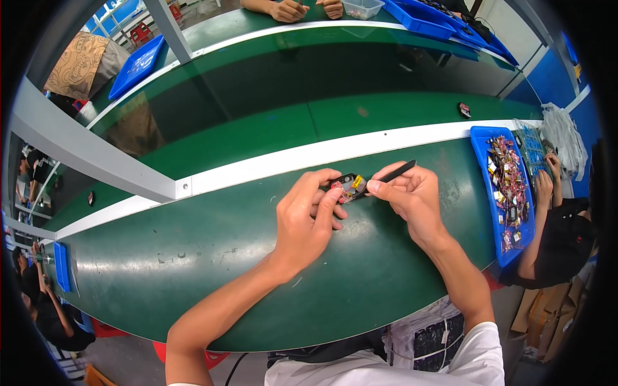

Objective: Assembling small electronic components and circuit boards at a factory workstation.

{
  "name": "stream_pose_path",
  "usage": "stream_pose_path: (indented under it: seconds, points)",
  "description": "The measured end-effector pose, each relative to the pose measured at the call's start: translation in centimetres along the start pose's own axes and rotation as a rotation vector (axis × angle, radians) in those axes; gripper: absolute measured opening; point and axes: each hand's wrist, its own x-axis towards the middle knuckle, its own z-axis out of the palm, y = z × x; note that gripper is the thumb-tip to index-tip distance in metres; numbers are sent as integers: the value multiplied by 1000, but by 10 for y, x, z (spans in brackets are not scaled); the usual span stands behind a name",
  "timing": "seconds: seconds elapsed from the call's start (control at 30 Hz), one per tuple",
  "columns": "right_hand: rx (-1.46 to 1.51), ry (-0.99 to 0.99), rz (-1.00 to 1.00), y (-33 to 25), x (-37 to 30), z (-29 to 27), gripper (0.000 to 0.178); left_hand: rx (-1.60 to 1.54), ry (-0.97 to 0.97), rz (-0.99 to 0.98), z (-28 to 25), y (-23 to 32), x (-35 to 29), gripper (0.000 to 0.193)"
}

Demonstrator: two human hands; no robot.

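My left hand (308, 209) grips a small black plastic housing (348, 179) by its left side, thumb in front and fingers behind. Inside the housing show a red circuit board (337, 187) and a piece wrapped in yellow tape (357, 182). Pinched between the thumb and fingers of my right hand (412, 196) is a slim black tool (400, 171), shaped like tweezers or a pry stick. Its lower end reaches the right side of the housing; the exact tip is hidden by my fingers. Both hands are above the green worktop (212, 257).
A blue tray (477, 145) heaped with small wired electronic parts stands at the right, beside a co-worker's arms (544, 190). A white rail (277, 162) and grey post (96, 145) border the worktop. Beyond the rail lies a small black device (464, 110); another person's hands (290, 11) are farther back.
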Motion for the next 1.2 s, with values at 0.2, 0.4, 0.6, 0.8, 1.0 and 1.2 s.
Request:
stream_pose_path:
  seconds: [0.2,0.4,0.6,0.8,1.0,1.2]
  points:
    - [20,6,-12,2,1,0,12,-13,-3,-14,0,1,1,21]
    - [8,7,2,0,0,-1,13,-8,-2,3,0,3,0,21]
    - [15,7,-7,3,2,0,13,-11,5,-10,0,-2,0,21]
    - [12,10,12,3,3,0,12,-9,5,-8,-1,-1,0,21]
    - [27,15,29,4,3,-2,13,52,12,39,1,-1,0,20]
    - [40,-4,43,4,4,-2,13,100,10,109,1,0,-1,21]
